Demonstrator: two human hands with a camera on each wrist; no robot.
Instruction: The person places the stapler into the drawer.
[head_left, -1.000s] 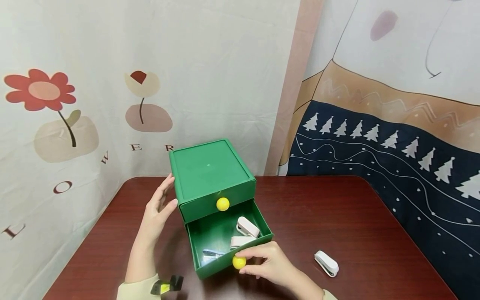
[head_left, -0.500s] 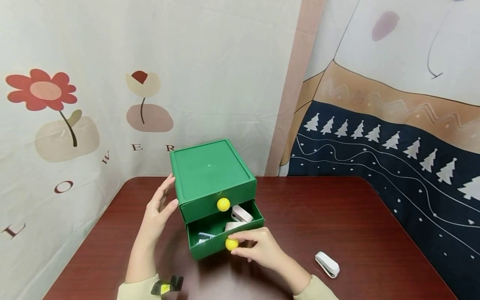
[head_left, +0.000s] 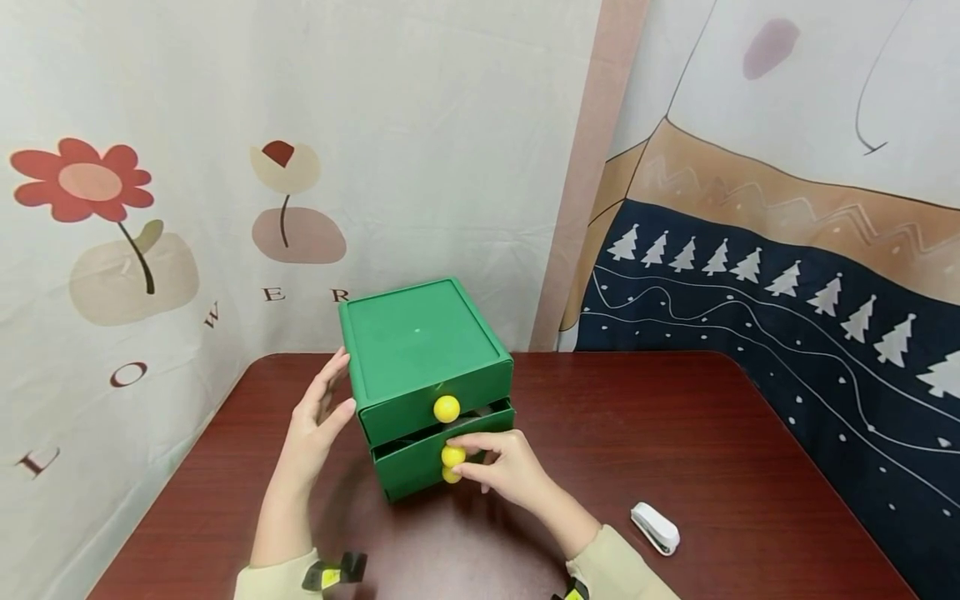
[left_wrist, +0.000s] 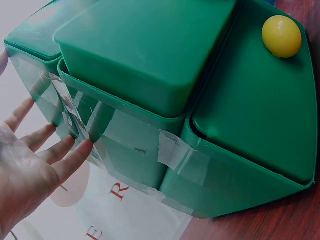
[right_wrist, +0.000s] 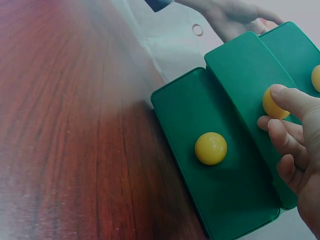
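Observation:
A green drawer cabinet (head_left: pixel 420 333) stands on the table, with yellow ball knobs on its stacked drawers. Its middle drawer (right_wrist: pixel 250 75) sticks out a little past the others, and its contents are nearly all hidden. My right hand (head_left: pixel 510 471) pinches that drawer's yellow knob (head_left: pixel 453 456) between thumb and forefinger. Spread fingers of my left hand (head_left: pixel 315 417) rest against the cabinet's left side, where clear tape (left_wrist: pixel 172 150) shows in the left wrist view. The bottom drawer (right_wrist: pixel 210 195) is flush under the middle one, its own knob (right_wrist: pixel 210 148) plain in the right wrist view.
A small white stapler (head_left: pixel 655 528) lies on the dark red wooden table (head_left: pixel 615 433), right of my right hand. Behind the table hangs a printed cloth (head_left: pixel 450 167). Dark bands with yellow marks (head_left: pixel 330 575) sit at my cuffs.
The middle drawer has slid back most of the way into the cabinet, my right hand moving with its knob. White staplers and a bluish clear item inside went out of sight. The left hand stayed.

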